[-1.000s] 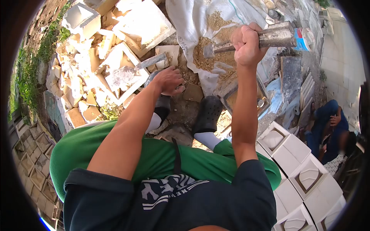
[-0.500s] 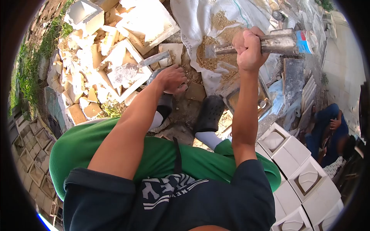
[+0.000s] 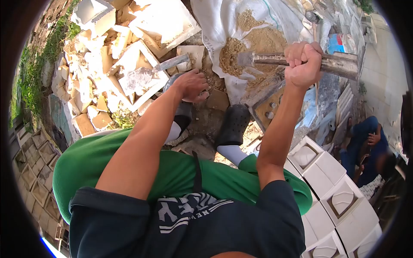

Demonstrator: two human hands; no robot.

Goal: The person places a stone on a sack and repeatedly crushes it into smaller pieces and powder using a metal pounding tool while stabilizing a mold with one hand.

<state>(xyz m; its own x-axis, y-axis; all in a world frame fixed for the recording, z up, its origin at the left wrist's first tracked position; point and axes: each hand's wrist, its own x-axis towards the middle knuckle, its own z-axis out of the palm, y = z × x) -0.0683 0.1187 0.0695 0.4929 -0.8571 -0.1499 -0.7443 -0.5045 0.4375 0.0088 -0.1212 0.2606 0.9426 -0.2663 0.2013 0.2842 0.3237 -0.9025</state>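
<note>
My right hand [image 3: 304,64] is closed round the middle of a long, dirt-crusted tool [image 3: 337,65]. Its pale, blunt end points left above a heap of sand, and its thick end reaches out to the right; its exact kind is unclear. My left hand [image 3: 192,86] hangs low over my left shoe with its fingers curled under, so anything inside them is hidden. Just beyond that hand, a grey bar [image 3: 171,62] lies across broken pale pieces. Sand [image 3: 258,41] is spread on a white sack [image 3: 209,19].
Broken pale blocks [image 3: 92,112] are piled at the left. Between my right arm and the sack lies a framed tray [image 3: 263,103] with round lumps. Molded white blocks [image 3: 320,178] line the lower right. Another person [image 3: 365,148] sits beyond them.
My right hand has moved right and slightly down with the tool, uncovering more sand and the tray. My left hand has hardly moved.
</note>
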